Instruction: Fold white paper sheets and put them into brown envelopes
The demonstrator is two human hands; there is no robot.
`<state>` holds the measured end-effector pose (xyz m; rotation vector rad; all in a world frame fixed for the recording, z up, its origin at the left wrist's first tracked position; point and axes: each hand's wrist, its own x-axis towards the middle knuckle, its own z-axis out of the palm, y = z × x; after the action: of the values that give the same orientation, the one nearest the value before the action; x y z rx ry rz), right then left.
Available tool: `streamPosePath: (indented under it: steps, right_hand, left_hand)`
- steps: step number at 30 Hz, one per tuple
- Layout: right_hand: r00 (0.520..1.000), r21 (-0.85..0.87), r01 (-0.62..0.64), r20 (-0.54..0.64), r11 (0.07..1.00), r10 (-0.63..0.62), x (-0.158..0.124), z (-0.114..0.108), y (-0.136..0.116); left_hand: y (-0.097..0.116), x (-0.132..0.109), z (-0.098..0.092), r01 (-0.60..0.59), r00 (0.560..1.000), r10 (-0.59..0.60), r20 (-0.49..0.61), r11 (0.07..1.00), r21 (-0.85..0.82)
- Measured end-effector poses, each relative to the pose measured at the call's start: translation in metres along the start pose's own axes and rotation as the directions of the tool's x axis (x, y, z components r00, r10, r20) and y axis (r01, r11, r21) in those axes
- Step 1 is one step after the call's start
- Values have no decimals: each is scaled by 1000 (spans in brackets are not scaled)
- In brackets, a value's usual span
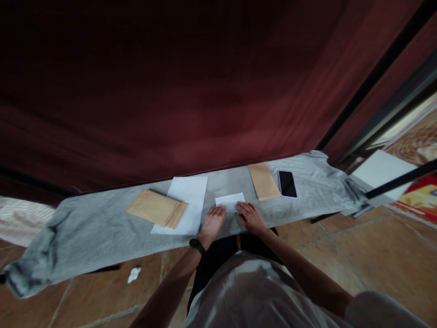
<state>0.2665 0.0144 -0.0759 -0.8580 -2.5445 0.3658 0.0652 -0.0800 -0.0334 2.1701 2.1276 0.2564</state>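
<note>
A small folded white paper (230, 200) lies on the grey cloth in front of me. My left hand (213, 221) holds its near left corner, fingers closed over the edge. At the near right corner, my right hand (251, 218) has its fingertips on the paper, with the thumb by the near edge. Left of the hands, a stack of brown paper envelopes (153, 207) partly covers a larger white sheet (193, 200). A single brown envelope (263, 181) is to the right of the folded paper, beside a dark-screened phone (287, 184).
The grey cloth (99, 228) covers a long narrow bench or table against a dark red panel (211, 114). Black metal bars (375, 77) stand at the right. White board-like sheets (384, 171) lie beyond that end. A crumpled white scrap (134, 274) is on the tiled floor (385, 255).
</note>
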Motion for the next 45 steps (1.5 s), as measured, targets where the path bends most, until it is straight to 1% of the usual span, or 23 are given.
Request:
streamPosePath:
  steps: [2,3,4,5,6,7,8,9,10,11,14,17,21,24,26,28,30,32,34,36,39,43,45]
  right_hand:
    - [998,135,-48,-20,990,51,8,-7,7]
    - [996,209,-80,-29,975,88,12,-11,10]
    - [991,284,-116,-34,952,131,16,-16,13]
    - [983,359,-156,-34,920,180,21,-20,17]
    - [972,432,-198,-27,880,232,25,-24,19]
    - [959,498,-237,-20,834,284,29,-27,22]
    - [943,555,-269,-13,787,332,34,-29,24]
    - [927,597,-295,-10,746,374,38,-30,26]
    - [913,616,-316,-11,722,409,42,-30,27]
    - [899,616,-337,-14,712,437,46,-29,29]
    - [873,549,-400,-15,734,487,54,-23,31]
    - [858,488,-449,1,749,514,56,-14,32]
    - [846,399,-491,8,774,532,52,-8,31]
    - [880,185,-463,-27,867,475,47,-7,27]
    - [919,-1,-391,-49,920,391,42,-7,21]
    - [957,-108,-290,-43,951,287,36,-4,12]
    - [986,-139,-166,-10,976,166,30,2,1]
    - [998,-133,-51,31,990,55,24,8,-10]
    - [999,-136,1,48,991,6,18,15,-16]
    - [999,-153,-3,39,988,9,14,19,-18]
    - [1000,-177,-18,22,984,22,9,18,-13]
    - [999,-203,-29,10,979,32,4,13,-5]
    - [999,-214,-31,12,976,35,2,12,-4]
  left_hand:
    - [-1,2,-11,22,997,-27,-66,997,-70]
    - [-1,4,-15,55,992,-69,-105,990,-128]
    - [-2,6,-19,103,981,-136,-140,970,-219]
    - [-4,8,-22,162,960,-231,-161,921,-356]
    - [-5,11,-24,215,925,-344,-160,823,-526]
    - [-7,14,-25,249,884,-450,-130,686,-684]
    - [-8,17,-24,261,848,-524,-81,545,-797]
    - [-9,19,-22,264,825,-564,-35,439,-859]
    - [-9,21,-19,267,812,-583,0,372,-889]
    - [-8,22,-15,275,807,-589,24,340,-899]
    - [-4,23,0,321,802,-589,99,285,-903]
    - [0,24,13,390,777,-606,168,255,-885]
    - [1,29,22,479,731,-646,220,256,-839]
    - [3,32,22,534,710,-660,245,279,-798]
    - [5,31,20,559,703,-667,247,303,-772]
    - [8,29,17,571,704,-669,240,331,-752]
    - [12,28,14,578,710,-665,233,359,-733]
    - [14,28,12,589,712,-662,233,384,-711]
    - [16,28,10,605,714,-660,235,412,-681]
    - [16,28,9,612,724,-652,226,456,-646]
    - [16,26,9,609,753,-632,182,565,-557]
    - [21,19,10,603,789,-609,78,743,-291]
    - [28,18,14,543,834,-551,-28,828,-142]
